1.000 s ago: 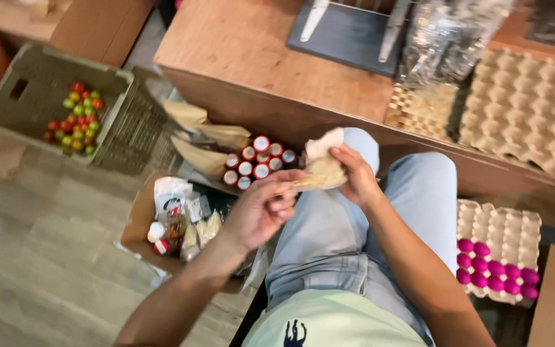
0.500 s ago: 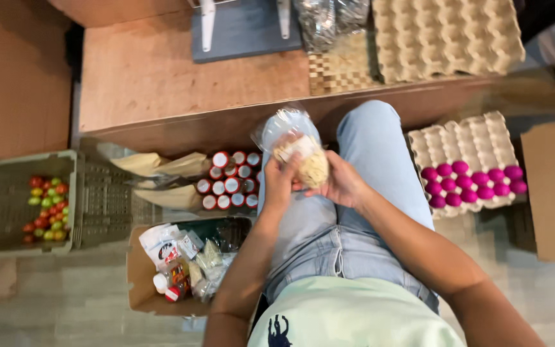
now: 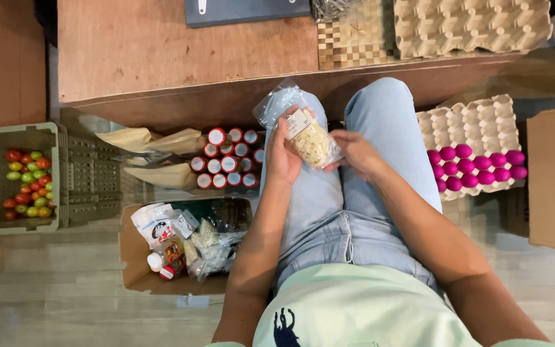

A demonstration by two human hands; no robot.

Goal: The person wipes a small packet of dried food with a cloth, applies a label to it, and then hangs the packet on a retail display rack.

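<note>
Both hands are on one thing now — a clear plastic bag [image 3: 303, 132] of pale, crumbly pieces with a paper label near its top. A second ago it was a loosely bunched wad at the fingertips over the right knee; half a second ago it had come up between the palms; now it stands nearly upright over the lap, between the knees in blue jeans, label facing the camera.

Left hand [image 3: 284, 154] — grip closed round the bag's left edge, thumb across the label, fingers behind. Right hand [image 3: 354, 153] — grip narrow, fingertips pinching the bag's lower right corner, palm clear of it. The bag's empty top flares open above the left thumb; I can't tell whether it is sealed.

My read: the bag has gone from being gathered up to being held flat and presented, so the contents have settled to the bottom and the label is readable. The head view has also swung, so the floor items sit differently in frame, though they look unmoved.

Around the hands:
- red-capped bottles [image 3: 226, 159] packed in rows, just left of the left knee
- cardboard box [image 3: 133, 257] of mixed packets and a small jar, below them
- grey crate [image 3: 78, 173] with small red and green tomatoes, far left
- egg tray [image 3: 470, 128] with pink eggs, right of the right knee
- wooden worktop [image 3: 181, 48] ahead, empty egg trays on it
</note>
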